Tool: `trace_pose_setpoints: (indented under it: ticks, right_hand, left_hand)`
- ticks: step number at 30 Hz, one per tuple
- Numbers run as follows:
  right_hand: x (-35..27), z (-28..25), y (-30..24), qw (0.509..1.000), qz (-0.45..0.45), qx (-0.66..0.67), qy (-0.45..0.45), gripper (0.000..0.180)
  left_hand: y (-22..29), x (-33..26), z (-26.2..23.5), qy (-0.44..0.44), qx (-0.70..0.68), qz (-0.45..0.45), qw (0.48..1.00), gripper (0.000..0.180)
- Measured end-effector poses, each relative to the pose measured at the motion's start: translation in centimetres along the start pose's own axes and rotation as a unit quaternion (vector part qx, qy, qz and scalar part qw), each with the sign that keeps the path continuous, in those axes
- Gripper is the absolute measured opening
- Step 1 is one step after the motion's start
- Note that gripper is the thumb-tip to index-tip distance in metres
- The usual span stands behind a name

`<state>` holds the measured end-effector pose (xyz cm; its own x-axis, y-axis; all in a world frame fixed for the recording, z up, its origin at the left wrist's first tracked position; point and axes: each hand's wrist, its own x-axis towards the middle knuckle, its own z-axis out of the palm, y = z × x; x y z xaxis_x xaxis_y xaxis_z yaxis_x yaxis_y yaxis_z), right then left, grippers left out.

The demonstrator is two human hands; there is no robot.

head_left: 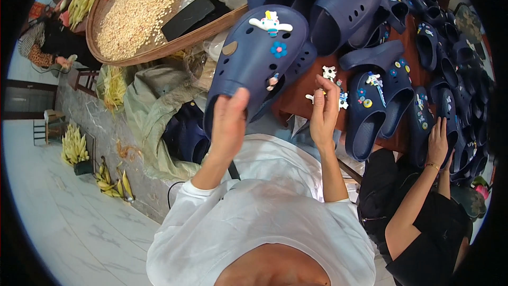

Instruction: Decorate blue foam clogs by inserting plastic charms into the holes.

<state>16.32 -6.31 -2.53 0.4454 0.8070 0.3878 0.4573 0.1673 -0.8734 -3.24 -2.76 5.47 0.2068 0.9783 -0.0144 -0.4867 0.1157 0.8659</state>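
My left hand (230, 124) grips a navy clog (254, 47) at its foot opening, with the toe pointing away from me. On the clog's top sit a white long-eared character charm (271, 23), a blue flower charm (279, 49), a brown half-round charm (229, 48) and a small pinkish charm (272, 81). My right hand (325, 111) is raised over the brown tabletop, fingers stretched up and thumb a little apart. Around its fingers lie white charms (329, 72), partly hidden. Just right of it rests a navy clog (365, 114) fitted with several charms.
More navy clogs (346, 10) crowd the far side and right. A co-worker's hand (438, 140) touches clogs at the right. A round woven tray (132, 61) of pale kernels (129, 26) holds a dark phone-like slab (190, 18). Sacks (153, 95) and bananas (108, 182) are left.
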Motion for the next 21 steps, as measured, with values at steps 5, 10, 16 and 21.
trace_pose_setpoints:
  ticks: [5,10,16,21]
  right_hand:
    - [0.6,-0.3,-1.5,0.993,0.052,0.104,-0.032,0.03]
    - [1.4,-0.3,-2.2,0.976,0.127,0.159,-0.073,0.033]
    - [1.2,-0.5,-1.3,0.966,0.157,0.197,-0.059,0.029]
    - [1.0,-0.7,-0.7,0.981,0.158,0.104,-0.038,0.03]
  left_hand:
    - [-4.5,0.7,4.0,-0.004,0.041,0.059,0.997,0.033]
    - [-8.8,0.2,5.1,-0.017,0.151,0.063,0.986,0.026]
    - [-9.5,0.3,5.0,-0.057,0.293,0.168,0.94,0.027]
    - [-10.8,-0.1,5.3,-0.056,0.213,0.093,0.971,0.033]
